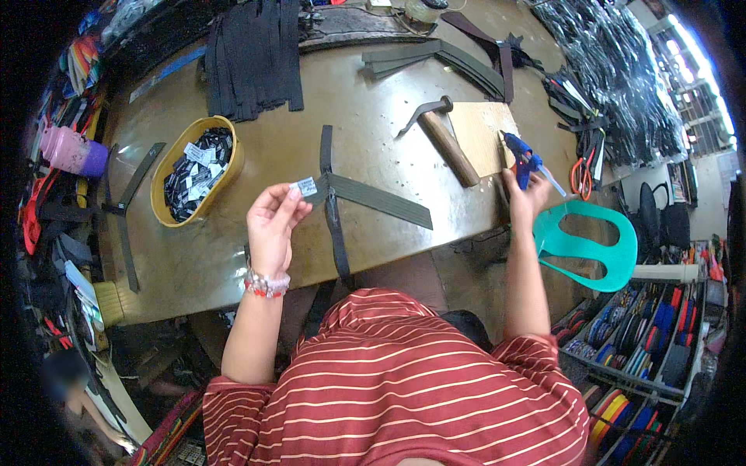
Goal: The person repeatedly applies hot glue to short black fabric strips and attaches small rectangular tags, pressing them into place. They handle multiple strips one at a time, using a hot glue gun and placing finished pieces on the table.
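Observation:
A small white label (305,187) is pinched between the thumb and fingers of my left hand (272,221), just left of a join of straps. A dark green ribbed strap (385,204) slants right from that join, and a black strap (337,233) runs through it toward the table's near edge. On the right, my right hand (528,202) is closed around a blue glue gun (524,153), with a pale glue stick jutting from its back. The gun's tip is over the edge of a light wooden board (480,136).
A hammer (449,147) lies against the board. A yellow tub (235,159) of labels stands left. Orange-handled scissors (580,177) and a teal plastic stool (627,247) are at right. Black strap bundles (252,58) and green straps (435,56) lie at the back. Another person's arm (105,423) shows lower left.

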### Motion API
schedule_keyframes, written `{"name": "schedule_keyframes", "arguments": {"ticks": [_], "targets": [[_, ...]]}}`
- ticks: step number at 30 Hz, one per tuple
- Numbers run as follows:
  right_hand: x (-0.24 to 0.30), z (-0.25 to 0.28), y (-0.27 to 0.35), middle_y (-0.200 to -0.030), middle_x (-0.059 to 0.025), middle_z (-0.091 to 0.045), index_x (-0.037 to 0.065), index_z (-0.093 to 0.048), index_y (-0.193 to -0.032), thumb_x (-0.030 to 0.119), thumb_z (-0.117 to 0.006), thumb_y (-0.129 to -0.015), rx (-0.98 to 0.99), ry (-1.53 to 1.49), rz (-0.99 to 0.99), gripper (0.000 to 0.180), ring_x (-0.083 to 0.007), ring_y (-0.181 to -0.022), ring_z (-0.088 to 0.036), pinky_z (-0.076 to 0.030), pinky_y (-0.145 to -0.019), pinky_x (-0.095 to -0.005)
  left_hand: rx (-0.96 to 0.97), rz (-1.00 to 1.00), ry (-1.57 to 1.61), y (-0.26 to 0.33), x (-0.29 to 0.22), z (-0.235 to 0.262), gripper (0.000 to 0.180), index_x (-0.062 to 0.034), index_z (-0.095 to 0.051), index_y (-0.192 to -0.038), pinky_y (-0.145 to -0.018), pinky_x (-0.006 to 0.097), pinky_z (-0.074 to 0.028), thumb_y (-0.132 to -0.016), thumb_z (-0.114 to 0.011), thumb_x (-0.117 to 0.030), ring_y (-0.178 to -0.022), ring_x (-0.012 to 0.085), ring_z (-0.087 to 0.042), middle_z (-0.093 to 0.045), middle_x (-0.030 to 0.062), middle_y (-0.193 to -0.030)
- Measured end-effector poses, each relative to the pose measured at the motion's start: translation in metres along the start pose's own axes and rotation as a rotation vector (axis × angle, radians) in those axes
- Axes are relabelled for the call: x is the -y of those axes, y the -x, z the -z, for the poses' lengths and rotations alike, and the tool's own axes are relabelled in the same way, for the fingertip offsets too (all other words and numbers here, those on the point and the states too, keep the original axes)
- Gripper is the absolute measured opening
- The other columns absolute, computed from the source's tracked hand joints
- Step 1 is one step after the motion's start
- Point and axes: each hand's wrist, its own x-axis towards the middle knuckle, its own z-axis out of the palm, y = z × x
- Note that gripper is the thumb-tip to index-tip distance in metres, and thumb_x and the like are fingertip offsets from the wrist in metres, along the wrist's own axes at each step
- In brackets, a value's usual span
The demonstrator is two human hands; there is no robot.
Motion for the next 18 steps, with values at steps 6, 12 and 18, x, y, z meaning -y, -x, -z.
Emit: {"name": "schedule_keyframes", "arguments": {"ticks": [6, 12, 18], "targets": [[0.040, 0.016, -0.103, -0.090, -0.0204, -0.069, 0.006, -0.066, -0.106, 0.058, -0.057, -0.085, 0.597, 0.558, 0.084, 0.057, -0.0384, -0.089, -0.066, -0.051, -0.077, -0.0477, 0.108, 0.018, 0.129, -0.011, 0.023, 0.010, 0.012, -0.0002, -0.061, -0.101, -0.082, 0.030, -0.056, -0.091, -0.062, -0.008, -0.079, 0.0108, -0.064, -0.065, 0.0050, -0.091], [0.179, 0.010, -0.044, -0.085, -0.0185, -0.068, 0.003, -0.063, -0.080, 0.039, -0.068, -0.082, 0.548, 0.612, 0.653, 0.037, -0.0362, -0.079, -0.066, -0.053, -0.071, -0.0452, 0.128, 0.051, 0.288, -0.013, 0.029, 0.019, 0.010, -0.0025, -0.059, -0.101, -0.092, 0.044, -0.053, -0.092, -0.060, -0.007, -0.078, 0.0107, -0.061, -0.062, 0.0035, -0.086], [0.198, -0.016, 0.071, -0.077, -0.0133, -0.058, 0.007, -0.067, -0.085, 0.045, -0.075, -0.074, 0.909, 0.125, 0.828, 0.041, -0.0309, -0.069, -0.061, -0.049, -0.062, -0.0394, 0.153, 0.069, 0.335, -0.013, 0.030, 0.022, 0.009, -0.0047, -0.060, -0.101, -0.097, 0.050, -0.049, -0.093, -0.059, -0.008, -0.079, 0.0103, -0.061, -0.062, 0.0015, -0.085]]}}
